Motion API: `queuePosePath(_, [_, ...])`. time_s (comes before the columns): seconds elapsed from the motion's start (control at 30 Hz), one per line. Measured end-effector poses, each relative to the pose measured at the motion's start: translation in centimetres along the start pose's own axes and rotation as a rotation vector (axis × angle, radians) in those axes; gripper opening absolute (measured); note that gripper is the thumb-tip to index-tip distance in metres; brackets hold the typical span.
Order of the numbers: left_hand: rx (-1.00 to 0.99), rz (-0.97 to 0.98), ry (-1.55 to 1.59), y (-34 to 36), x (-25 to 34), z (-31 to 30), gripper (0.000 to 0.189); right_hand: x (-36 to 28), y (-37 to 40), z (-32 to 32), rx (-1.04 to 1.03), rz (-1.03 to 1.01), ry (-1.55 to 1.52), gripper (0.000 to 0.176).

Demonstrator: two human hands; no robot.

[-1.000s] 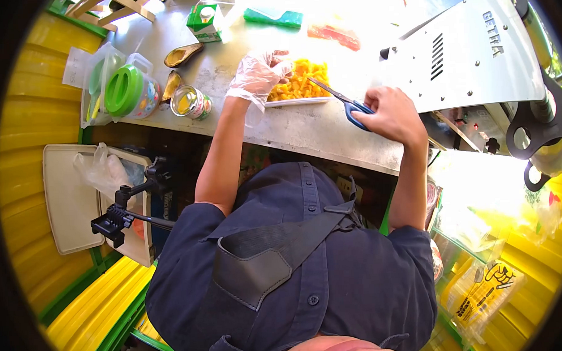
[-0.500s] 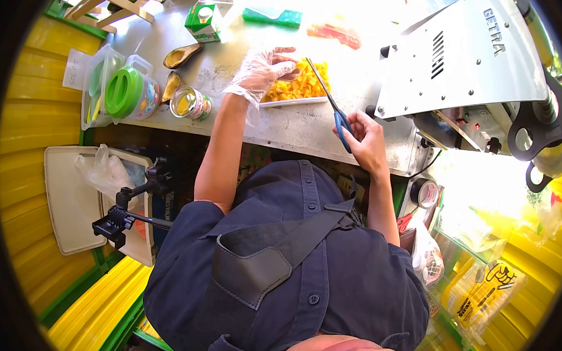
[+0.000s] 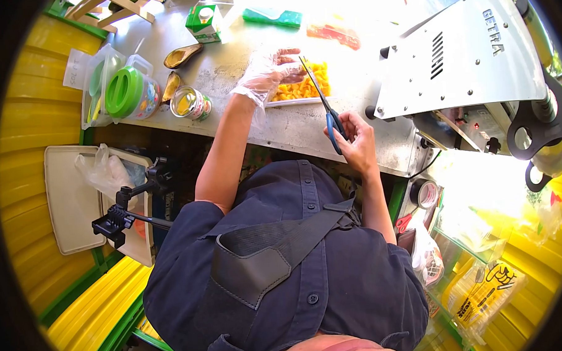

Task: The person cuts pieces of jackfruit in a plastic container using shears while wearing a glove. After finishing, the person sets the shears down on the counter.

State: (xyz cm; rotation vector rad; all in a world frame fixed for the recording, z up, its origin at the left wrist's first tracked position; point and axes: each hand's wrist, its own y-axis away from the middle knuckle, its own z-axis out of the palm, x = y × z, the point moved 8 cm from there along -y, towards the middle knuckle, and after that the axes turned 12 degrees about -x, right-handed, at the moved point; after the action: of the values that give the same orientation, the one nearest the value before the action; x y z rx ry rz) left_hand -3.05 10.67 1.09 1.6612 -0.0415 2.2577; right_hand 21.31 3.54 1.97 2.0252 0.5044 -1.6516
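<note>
My left hand (image 3: 270,74), in a clear plastic glove, is over the left part of a white tray (image 3: 298,102) of small yellow-orange fruit pieces (image 3: 315,81). Its fingers point right with a gap between them, and I see nothing held in them. Bare and without a glove, my right hand (image 3: 357,140) grips the dark blue handles of a pair of scissors (image 3: 317,82). The narrow blades slant up and left across the tray, their tips close to the gloved fingertips. What kind of fruit it is cannot be made out.
Left of the tray stand an opened tin can (image 3: 190,104), dark fruit skins (image 3: 183,56), a green-lidded jar (image 3: 123,93) and a green-white carton (image 3: 202,23). A green packet (image 3: 272,17) lies behind. A large white GETRA machine (image 3: 462,54) bounds the right side.
My right hand and the scissors have shifted slightly left, with the blades now nearer the gloved fingers. My left hand has moved a little to the right above the tray.
</note>
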Motion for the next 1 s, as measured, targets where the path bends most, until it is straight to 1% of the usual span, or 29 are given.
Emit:
queuePosePath(0.17, [0.007, 0.014, 0.011, -0.1, 0.0, 0.1, 0.050, 0.3, 0.2, 0.1, -0.018, 0.034, -0.083, 0.018])
queuePosePath(0.33, [0.030, 0.005, 0.029, -0.1, -0.2, 0.1, 0.050, 0.7, 0.5, -0.1, -0.014, 0.043, -0.095, 0.017])
queuePosePath(0.43, [0.078, -0.042, -0.037, -0.1, -0.4, -0.1, 0.053, 1.2, 0.8, -0.2, -0.006, 0.054, -0.107, 0.015])
queuePosePath(0.6, [0.135, -0.006, -0.148, 0.1, 0.2, -0.3, 0.055, 1.5, 1.2, -0.3, -0.008, 0.061, -0.118, 0.013])
queuePosePath(0.73, [0.141, 0.013, -0.188, 0.1, 0.7, -0.2, 0.054, 1.4, 1.3, -0.5, -0.001, 0.064, -0.110, 0.011])
queuePosePath(0.8, [0.165, 0.029, -0.298, 0.0, 1.1, -0.4, 0.053, 1.5, 1.3, -0.7, 0.003, 0.073, -0.099, 0.011])
queuePosePath(0.93, [0.162, 0.024, -0.403, 0.2, 1.5, -0.5, 0.049, 1.8, 1.5, -1.0, 0.005, 0.100, -0.068, 0.009])
queuePosePath(1.0, [0.180, -0.025, -0.735, 1.1, 3.0, 0.3, 0.045, 1.8, 1.6, -1.3, 0.000, 0.116, -0.055, 0.010])
